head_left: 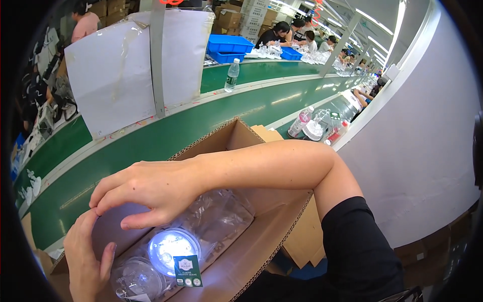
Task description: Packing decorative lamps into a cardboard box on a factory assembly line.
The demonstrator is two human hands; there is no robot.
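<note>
Inside an open cardboard box [282, 221] lie clear plastic items. One is a round, lit clear ornament [171, 249], glowing bluish white, with a green tag [188, 272] at its edge. Beside it sits a second round clear piece [138, 279], unlit. My right hand [158, 191] reaches across the box from the right, fingers curved and thumb apart. My left hand [83, 254] is at the box's left side, its thumb also apart from the fingers. The fingertips of both hands meet near the box's upper left edge; nothing held shows between them.
Clear plastic wrapping [219, 216] lies in the box. Beyond runs a green conveyor [201, 118] with a water bottle [232, 75] on its ledge. Blue bins [229, 44] and several people stand farther off. Bottles [302, 121] sit at right, near a white panel [402, 166].
</note>
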